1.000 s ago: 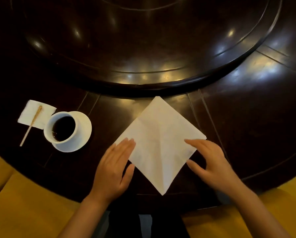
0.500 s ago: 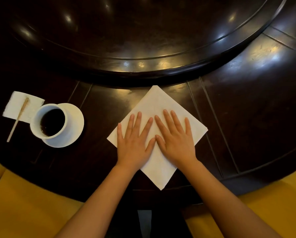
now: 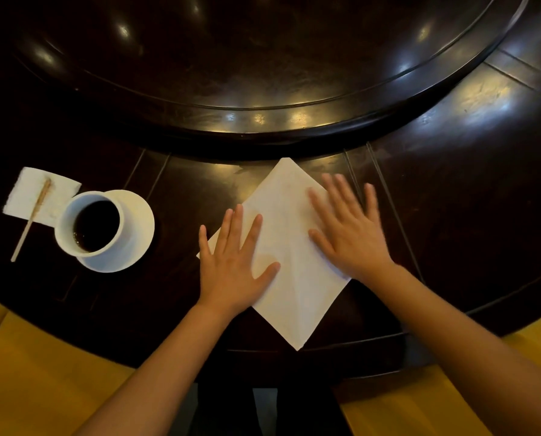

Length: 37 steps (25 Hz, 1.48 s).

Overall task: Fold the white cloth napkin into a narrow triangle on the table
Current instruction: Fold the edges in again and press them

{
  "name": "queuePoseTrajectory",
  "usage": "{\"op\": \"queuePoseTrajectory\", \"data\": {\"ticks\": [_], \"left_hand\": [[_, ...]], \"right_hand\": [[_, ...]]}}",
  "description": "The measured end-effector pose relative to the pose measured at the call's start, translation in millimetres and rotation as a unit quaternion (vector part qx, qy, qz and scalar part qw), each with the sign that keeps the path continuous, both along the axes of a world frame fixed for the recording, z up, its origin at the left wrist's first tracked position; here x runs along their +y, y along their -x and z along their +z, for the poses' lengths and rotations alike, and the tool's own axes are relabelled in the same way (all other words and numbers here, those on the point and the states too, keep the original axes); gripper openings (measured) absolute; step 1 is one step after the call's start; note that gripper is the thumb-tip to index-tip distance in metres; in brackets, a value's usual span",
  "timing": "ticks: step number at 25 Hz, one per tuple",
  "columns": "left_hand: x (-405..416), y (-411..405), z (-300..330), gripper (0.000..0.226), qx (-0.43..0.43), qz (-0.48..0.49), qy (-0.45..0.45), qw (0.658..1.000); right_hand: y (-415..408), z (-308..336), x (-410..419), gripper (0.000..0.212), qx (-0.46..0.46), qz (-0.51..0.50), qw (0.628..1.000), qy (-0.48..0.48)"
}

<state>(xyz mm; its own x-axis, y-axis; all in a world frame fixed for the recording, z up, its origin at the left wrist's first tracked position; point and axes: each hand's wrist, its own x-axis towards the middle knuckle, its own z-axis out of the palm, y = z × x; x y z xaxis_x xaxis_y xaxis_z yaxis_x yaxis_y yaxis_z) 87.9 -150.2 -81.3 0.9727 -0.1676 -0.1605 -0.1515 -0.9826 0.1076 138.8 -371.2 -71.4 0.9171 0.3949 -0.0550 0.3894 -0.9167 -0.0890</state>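
White napkin lies as a diamond on the dark table (near edge). Left hand and right hand rest flat, fingers spread, gripping nothing; best to press outward evenly from the centre crease.

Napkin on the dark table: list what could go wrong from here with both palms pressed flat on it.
1. The napkin lies as a diamond under the left hand and right hand; uneven sliding could skew its centre crease.
2. The full cup on its saucer stands near the left hand; a wide sweep might knock it and spill.
3. The napkin's near corner reaches the table edge and could slip over.
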Motion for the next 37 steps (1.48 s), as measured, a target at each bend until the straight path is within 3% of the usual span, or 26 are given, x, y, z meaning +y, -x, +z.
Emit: {"op": "queuePoseTrajectory", "data": {"ticks": [2,4,10,14,20,22,25,27,30,37], "left_hand": [[-4.0,6.3,-1.5,0.081,-0.014,-0.076,0.013,0.997],[-8.7,15.3,-3.0,0.076,-0.016,-0.168,0.038,0.985],[-4.5,34.2,-1.0,0.058,0.012,-0.378,0.068,0.923],[1.6,55.6,0.9,0.054,0.013,-0.447,0.063,0.892],[6.6,69.9,6.2,0.059,0.03,-0.463,0.06,0.884],[10.4,69.1,11.5,0.064,0.033,-0.427,0.093,0.899],[20.3,60.7,18.4,0.065,0.007,-0.281,0.158,0.947],[23.0,50.3,19.4,0.061,-0.008,-0.248,0.147,0.958],[17.6,32.0,21.4,0.052,-0.011,-0.272,0.135,0.953],[9.1,11.0,22.0,0.024,-0.058,-0.376,0.138,0.914]], "right_hand": [[-24.1,-2.1,13.7,0.056,0.012,0.188,0.982,-0.007],[-48.0,-5.1,18.8,0.056,0.046,0.259,0.965,0.007],[-69.6,-6.4,17.2,0.061,0.06,0.25,0.966,0.039],[-72.0,-4.4,21.3,0.065,0.071,0.214,0.974,0.032],[-71.8,-3.2,32.3,0.071,0.064,0.085,0.994,0.015],[-54.7,2.7,26.0,0.071,0.056,0.08,0.995,-0.019],[2.5,18.4,-1.0,0.064,0.066,0.136,0.98,-0.127],[42.1,25.8,-20.8,0.059,0.093,0.204,0.966,-0.127],[68.1,21.1,-34.7,0.055,0.111,0.263,0.956,-0.066],[53.8,11.3,-18.3,0.024,0.036,0.31,0.945,-0.099]]}}
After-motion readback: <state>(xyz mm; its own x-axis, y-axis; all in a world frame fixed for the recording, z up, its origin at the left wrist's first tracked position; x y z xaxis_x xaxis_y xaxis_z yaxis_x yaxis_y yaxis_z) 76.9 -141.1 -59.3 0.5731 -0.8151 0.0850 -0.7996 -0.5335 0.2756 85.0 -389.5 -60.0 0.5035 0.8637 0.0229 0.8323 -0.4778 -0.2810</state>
